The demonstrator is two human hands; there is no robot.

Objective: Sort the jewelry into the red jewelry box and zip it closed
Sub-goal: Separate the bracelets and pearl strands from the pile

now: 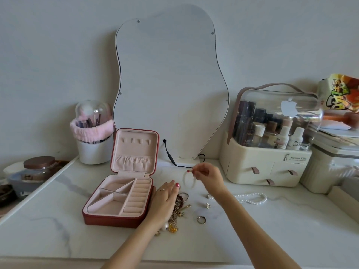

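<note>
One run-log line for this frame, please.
box: open, compartments bare | right hand: pinching pale bracelet | left hand: flat on jewelry pile | zip: not yet

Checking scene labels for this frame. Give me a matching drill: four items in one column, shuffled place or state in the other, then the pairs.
Items:
1. red jewelry box
2. pearl necklace
3. right hand
4. left hand

Places/states:
A. lies flat over the jewelry pile, beside the box
B. lid up, compartments bare
C. pinches a pale, blurred piece above the table
D. on the marble top, in front of the cosmetics organizer

Pairs: 1-B, 2-D, 3-C, 4-A
</note>
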